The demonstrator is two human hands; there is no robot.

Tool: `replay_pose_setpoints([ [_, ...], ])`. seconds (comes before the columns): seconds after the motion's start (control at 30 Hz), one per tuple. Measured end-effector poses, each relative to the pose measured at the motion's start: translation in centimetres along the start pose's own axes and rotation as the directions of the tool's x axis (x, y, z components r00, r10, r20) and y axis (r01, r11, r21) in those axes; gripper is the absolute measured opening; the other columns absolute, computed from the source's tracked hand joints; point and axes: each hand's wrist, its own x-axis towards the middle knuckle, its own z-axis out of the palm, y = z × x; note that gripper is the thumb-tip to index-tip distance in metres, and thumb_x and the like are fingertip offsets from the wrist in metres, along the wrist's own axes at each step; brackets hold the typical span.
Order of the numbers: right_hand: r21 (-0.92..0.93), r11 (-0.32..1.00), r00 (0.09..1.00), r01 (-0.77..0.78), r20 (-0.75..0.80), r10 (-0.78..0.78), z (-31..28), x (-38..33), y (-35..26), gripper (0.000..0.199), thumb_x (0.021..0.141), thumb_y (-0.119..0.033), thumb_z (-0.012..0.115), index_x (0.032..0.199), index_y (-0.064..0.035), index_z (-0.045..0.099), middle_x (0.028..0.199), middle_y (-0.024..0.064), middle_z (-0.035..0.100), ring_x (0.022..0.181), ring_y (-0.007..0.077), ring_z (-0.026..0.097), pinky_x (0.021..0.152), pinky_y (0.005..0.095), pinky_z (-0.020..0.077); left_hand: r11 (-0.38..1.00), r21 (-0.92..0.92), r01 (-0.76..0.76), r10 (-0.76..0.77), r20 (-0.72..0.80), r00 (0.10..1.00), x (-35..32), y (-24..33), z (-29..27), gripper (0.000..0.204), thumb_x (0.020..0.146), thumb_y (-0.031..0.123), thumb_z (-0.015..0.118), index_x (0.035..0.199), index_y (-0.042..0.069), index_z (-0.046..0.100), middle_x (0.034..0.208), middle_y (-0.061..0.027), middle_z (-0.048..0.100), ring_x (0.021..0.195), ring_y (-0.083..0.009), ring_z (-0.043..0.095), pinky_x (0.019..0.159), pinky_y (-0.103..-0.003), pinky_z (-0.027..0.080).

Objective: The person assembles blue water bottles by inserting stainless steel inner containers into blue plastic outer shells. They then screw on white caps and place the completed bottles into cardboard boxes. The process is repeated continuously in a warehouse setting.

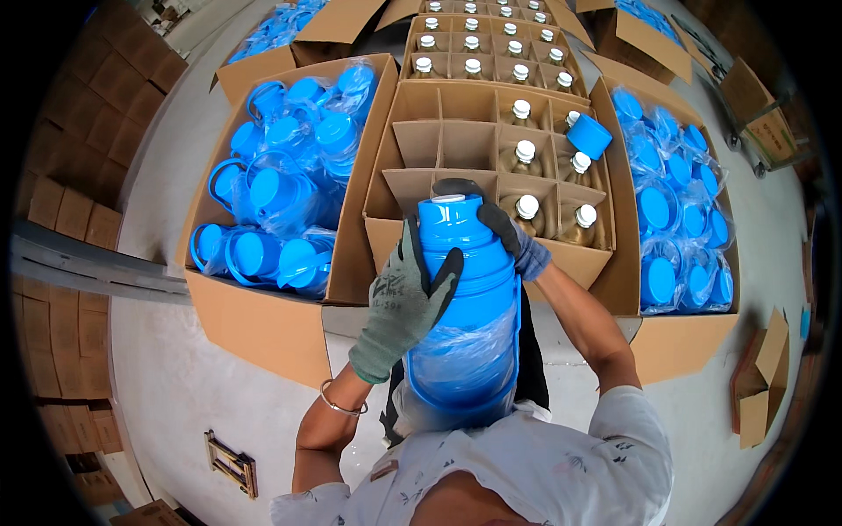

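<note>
A blue vacuum flask, partly wrapped in clear plastic film, is in front of my body with its top pointing away from me. A white stopper shows in its mouth. My left hand, in a grey-green glove, presses around the flask's left side. The gloved fingers of my right hand wrap over its top right side near the neck. Just beyond is a divided carton with several brownish, shiny bottles with white caps. A blue cup lid lies over those bottles.
At the left stands a carton full of plastic-wrapped blue flasks; another carton of them is at the right. More capped bottles fill cartons behind. A small folded stool lies on the floor, lower left.
</note>
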Motion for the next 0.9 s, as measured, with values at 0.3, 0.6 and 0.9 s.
replay_pose_setpoints([
  [0.3, -0.593, 0.793, 0.989, -0.139, -0.124, 0.081, 1.4, -1.5, -5.5, 0.070, 0.085, -0.047, 0.059, 0.137, -0.0082, 0.036, 0.130, 0.0157, 0.046, 0.118, 0.0274, 0.048, 0.100, 0.0356, 0.0404, 0.743, -0.663, 0.088, 0.148, 0.291, 0.945, 2.7, -7.8, -1.5, 0.042, 0.099, 0.020, 0.038, 0.137, 0.002, 0.039, 0.130, -0.0183, 0.048, 0.118, -0.0275, 0.050, 0.099, -0.034, 0.042],
  [0.6, -0.684, 0.729, 0.953, -0.041, -0.246, -0.178, 2.5, -2.3, -2.5, 0.075, 0.082, -0.044, 0.064, 0.138, -0.0041, 0.033, 0.132, 0.0165, 0.045, 0.121, 0.0260, 0.045, 0.101, 0.0353, 0.0374, 0.939, -0.226, -0.257, 0.264, -0.001, 0.965, 2.2, -4.8, 3.3, 0.062, 0.095, 0.036, 0.043, 0.143, 0.001, 0.024, 0.137, -0.0260, 0.039, 0.120, -0.0380, 0.047, 0.102, -0.041, 0.037],
  [0.9, -0.479, 0.876, 0.947, -0.052, -0.303, -0.109, 6.8, -2.5, -3.8, 0.047, 0.084, -0.027, 0.068, 0.122, -0.0048, 0.050, 0.111, 0.0082, 0.057, 0.100, 0.0163, 0.054, 0.086, 0.0292, 0.0462, 0.873, -0.444, -0.200, 0.169, -0.111, 0.979, 1.3, -7.3, 2.9, 0.057, 0.095, 0.037, 0.046, 0.134, -0.003, 0.038, 0.129, -0.0211, 0.049, 0.113, -0.0292, 0.053, 0.093, -0.038, 0.045],
])
